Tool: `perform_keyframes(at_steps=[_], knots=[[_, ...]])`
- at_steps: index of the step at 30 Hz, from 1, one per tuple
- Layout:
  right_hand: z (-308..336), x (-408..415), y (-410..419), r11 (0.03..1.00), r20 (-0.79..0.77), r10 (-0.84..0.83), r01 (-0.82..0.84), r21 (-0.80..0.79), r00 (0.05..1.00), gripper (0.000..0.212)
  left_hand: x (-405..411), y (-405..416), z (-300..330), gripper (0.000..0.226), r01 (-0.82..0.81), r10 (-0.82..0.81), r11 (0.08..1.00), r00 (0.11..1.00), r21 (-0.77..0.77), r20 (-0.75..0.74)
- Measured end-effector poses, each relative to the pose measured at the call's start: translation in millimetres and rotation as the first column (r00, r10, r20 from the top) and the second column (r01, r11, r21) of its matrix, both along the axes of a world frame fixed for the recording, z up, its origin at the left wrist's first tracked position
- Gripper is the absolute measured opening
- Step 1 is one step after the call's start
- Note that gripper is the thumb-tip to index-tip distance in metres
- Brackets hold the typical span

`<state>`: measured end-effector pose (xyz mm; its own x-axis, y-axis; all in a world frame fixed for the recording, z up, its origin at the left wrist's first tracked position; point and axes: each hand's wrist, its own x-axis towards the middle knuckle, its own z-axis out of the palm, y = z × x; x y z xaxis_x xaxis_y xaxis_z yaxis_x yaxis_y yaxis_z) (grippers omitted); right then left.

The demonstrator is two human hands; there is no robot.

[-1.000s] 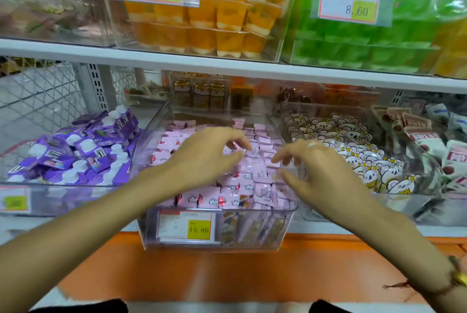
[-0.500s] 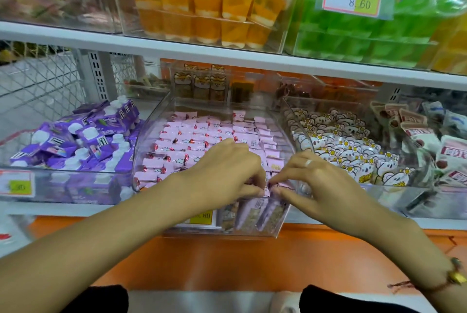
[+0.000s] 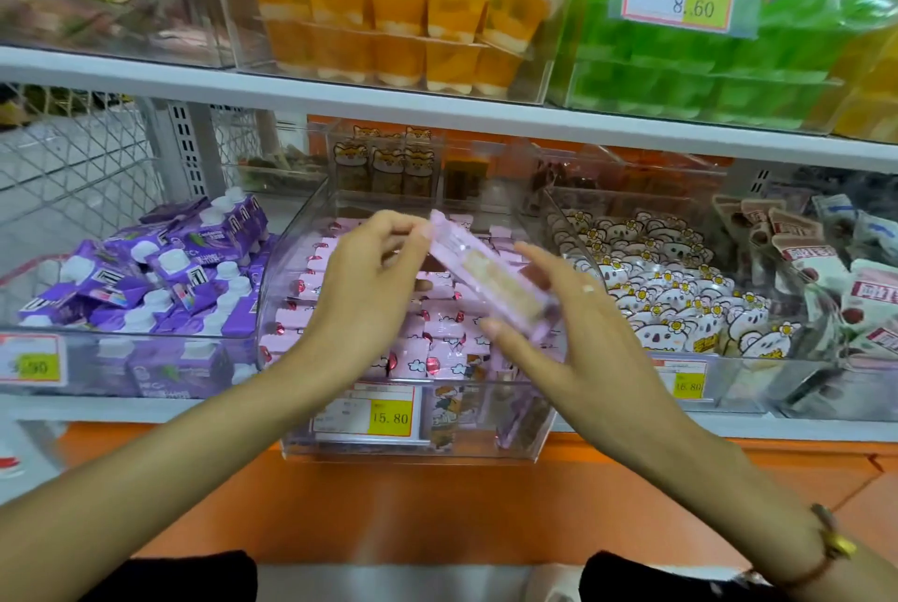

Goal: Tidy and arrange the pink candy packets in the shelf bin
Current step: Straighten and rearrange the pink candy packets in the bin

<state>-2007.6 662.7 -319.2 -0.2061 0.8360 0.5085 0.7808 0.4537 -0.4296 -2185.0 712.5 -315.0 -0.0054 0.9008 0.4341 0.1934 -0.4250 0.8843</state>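
Both hands hold one long pink packet slantwise above the clear plastic bin: the left hand pinches its upper end, the right hand clasps its lower end between thumb and fingers. Glossy flat pink packets lie in rows below. Motion blur smears the held packet's print; it seems partly transparent. Half a second ago both hands were down at the bin's front edge; they have since lifted.

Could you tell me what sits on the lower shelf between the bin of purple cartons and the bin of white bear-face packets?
In the head view, the clear bin of pink candy packets sits between the purple cartons and the bear-face packets.
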Motion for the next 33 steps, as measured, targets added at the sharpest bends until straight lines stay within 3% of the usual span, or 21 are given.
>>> perform_keyframes(at_steps=[2, 3, 6, 8, 12, 17, 21, 22, 24, 27, 31, 33], knots=[[3, -8, 1, 0.995, -0.314, 0.072, -0.087, -0.036, 0.947, 0.045, 0, 0, 2, 0.019, 0.102, -0.064, 0.979, 0.976, -0.175, 0.210], [6, -9, 2, 0.994, -0.448, 0.080, -0.107, -0.036, 0.890, 0.037, 0, 0, 1, 0.021, 0.118, -0.074, 0.972, 0.975, -0.204, 0.208], [13, -5, 6, 0.971, -0.722, -0.008, -0.166, -0.170, 0.692, 0.039, -4, -1, -6, 0.029, 0.087, -0.093, 0.992, 0.993, -0.091, -0.067], [14, -2, 9, 0.930, -0.785, -0.115, -0.213, -0.300, 0.608, 0.048, -6, -7, -6, 0.039, 0.145, -0.142, 0.989, 0.966, 0.000, -0.217], [12, 2, 13, 0.879, -0.836, -0.238, -0.258, -0.402, 0.495, 0.053, -5, -11, -7, 0.037, 0.197, -0.176, 0.980, 0.935, 0.039, -0.308], [18, 10, 13, 0.872, -0.915, -0.170, -0.377, -0.313, 0.367, 0.073, -3, -6, -3, 0.040, 0.223, -0.234, 0.969, 0.967, -0.106, -0.100], [17, 8, 8, 0.960, -0.841, 0.005, -0.237, -0.147, 0.541, 0.043, 7, -11, -8, 0.039, 0.303, -0.313, 0.946, 0.947, -0.116, -0.078], [15, 8, 7, 0.978, -0.805, 0.048, -0.190, -0.081, 0.592, 0.045, 8, -12, -9, 0.040, 0.306, -0.317, 0.946, 0.942, -0.108, -0.109], [15, 11, 5, 0.991, -0.753, 0.112, -0.128, 0.038, 0.648, 0.050, 3, -11, -9, 0.046, 0.279, -0.283, 0.959, 0.904, -0.058, -0.321], [14, 18, 5, 0.981, -0.585, 0.192, -0.142, 0.131, 0.788, 0.044, -9, -6, -11, 0.043, 0.255, -0.142, 0.965, 0.698, 0.058, -0.702], [6, 25, 7, 0.988, -0.296, 0.151, -0.152, 0.020, 0.943, 0.035, -14, -1, -19, 0.031, 0.324, -0.134, 0.946, 0.433, 0.015, -0.891], [6, 29, 10, 0.992, -0.181, 0.126, -0.121, 0.041, 0.975, 0.034, -16, 0, -21, 0.030, 0.320, -0.147, 0.947, 0.413, -0.008, -0.899]])
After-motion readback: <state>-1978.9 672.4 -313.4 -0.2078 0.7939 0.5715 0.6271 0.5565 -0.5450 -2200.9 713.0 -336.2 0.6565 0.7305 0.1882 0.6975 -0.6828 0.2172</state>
